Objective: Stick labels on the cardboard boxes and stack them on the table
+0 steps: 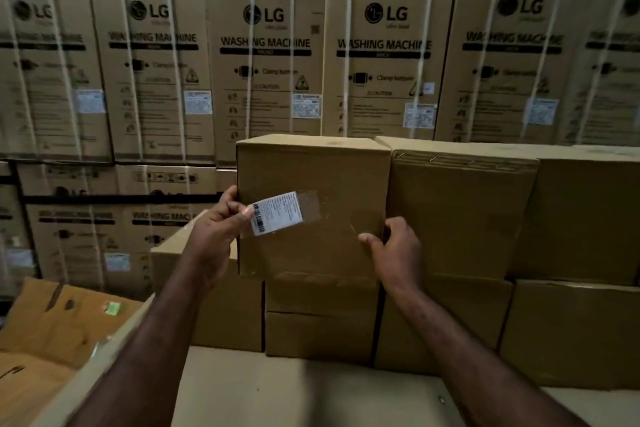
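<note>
Head view: what is the left hand (216, 222) holding?
– It pinches a taped label (277, 213) against the front of the top cardboard box (311, 166), near its left edge.
And the right hand (396, 248)?
– Fingers curled round that box's right edge, thumb on its front.

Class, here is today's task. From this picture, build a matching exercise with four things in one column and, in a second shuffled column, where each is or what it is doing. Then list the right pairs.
Column one:
1. left hand
2. right hand
3. label
4. washing machine cartons

Column two:
A. stacked in rows at the back, strapped with white bands
B. grips the right edge of the top plain box
C. white with a barcode, held at that box's front face
D. pinches the label's left end

Pairs: 1-D, 2-B, 3-C, 4-A
</note>
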Motion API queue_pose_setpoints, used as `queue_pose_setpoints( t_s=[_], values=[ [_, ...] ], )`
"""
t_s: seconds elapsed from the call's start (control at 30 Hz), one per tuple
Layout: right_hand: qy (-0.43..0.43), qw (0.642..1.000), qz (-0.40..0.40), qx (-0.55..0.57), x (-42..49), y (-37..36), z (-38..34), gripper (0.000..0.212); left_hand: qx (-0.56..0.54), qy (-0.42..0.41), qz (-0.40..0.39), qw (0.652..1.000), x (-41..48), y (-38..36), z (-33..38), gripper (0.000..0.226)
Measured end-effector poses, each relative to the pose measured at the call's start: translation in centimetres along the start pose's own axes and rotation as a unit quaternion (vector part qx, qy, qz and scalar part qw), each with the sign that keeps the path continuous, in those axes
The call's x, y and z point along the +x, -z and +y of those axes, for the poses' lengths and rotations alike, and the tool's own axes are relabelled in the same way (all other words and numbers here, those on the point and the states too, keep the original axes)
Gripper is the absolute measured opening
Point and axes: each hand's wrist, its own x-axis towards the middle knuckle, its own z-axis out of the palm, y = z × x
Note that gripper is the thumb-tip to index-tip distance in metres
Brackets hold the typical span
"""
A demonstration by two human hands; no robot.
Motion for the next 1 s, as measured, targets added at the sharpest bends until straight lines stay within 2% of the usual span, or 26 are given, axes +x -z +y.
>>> queue_pose_setpoints(
  t_s=[0.23,0.37,0.5,0.6,0.73,0.83,0.93,1.0],
  values=[
    [-0.014,0.998,0.061,-0.014,1.3,-0.9,0.5,0.041,-0.048,0.024,-0.010,0.998,2.2,-1.2,-1.8,0.024],
    [-0.001,0.997,0.072,-0.042,1.6,-1.5,0.4,0.033,-0.035,0.033,0.016,0.999,2.4,-2.5,-2.4,0.016],
    [0.029,0.994,0.049,-0.088,1.8,-2.2,0.2,0.035,0.044,0.031,0.013,0.998,2.7,-3.4,-2.6,0.023],
    [0.033,0.992,0.020,-0.122,1.5,-2.2,0.2,0.042,0.079,0.044,0.008,0.996,3.0,-3.6,-2.9,0.014],
    [0.032,0.982,-0.031,-0.181,1.5,-1.6,0.3,0.050,0.087,0.082,-0.014,0.993,4.0,-3.6,-2.9,0.010],
    [0.003,0.972,-0.063,-0.225,1.6,-0.4,0.0,0.047,0.096,0.102,-0.009,0.990,4.1,-3.5,-2.1,0.010],
    [0.012,0.976,-0.069,-0.205,1.6,0.8,-0.4,0.040,0.105,0.098,-0.010,0.990,3.3,-3.8,-1.0,0.009],
    [0.049,0.980,-0.087,-0.170,1.5,1.7,-1.1,0.039,0.104,0.105,-0.029,0.989,2.3,-4.2,-0.4,0.009]
  ],
)
